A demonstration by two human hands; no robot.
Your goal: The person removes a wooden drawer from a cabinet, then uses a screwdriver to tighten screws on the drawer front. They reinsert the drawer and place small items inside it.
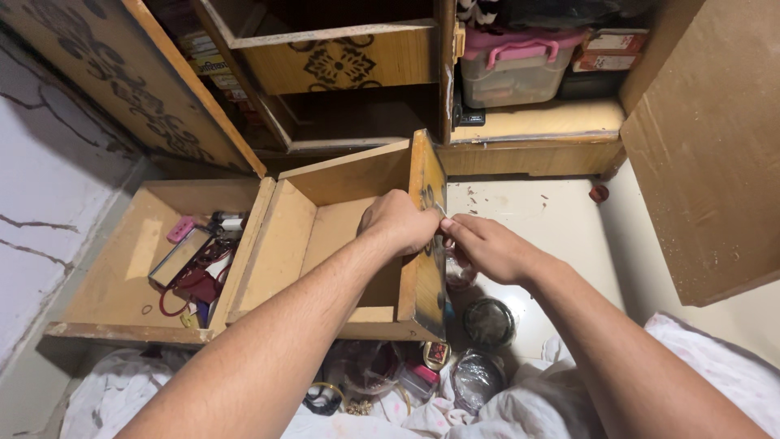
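I observe my left hand (400, 221) curled closed over the front panel (428, 244) of the empty wooden drawer (325, 236) on the floor (536, 219); my right hand (486, 246) pinches its outer face.

An emptied wooden drawer (325, 244) on the floor (544, 219) has open room inside. Its upright decorated front panel (428, 236) walls off its right side. The left drawer (122, 276) is half cluttered. Jars and bangles (479, 325) crowd the near floor.
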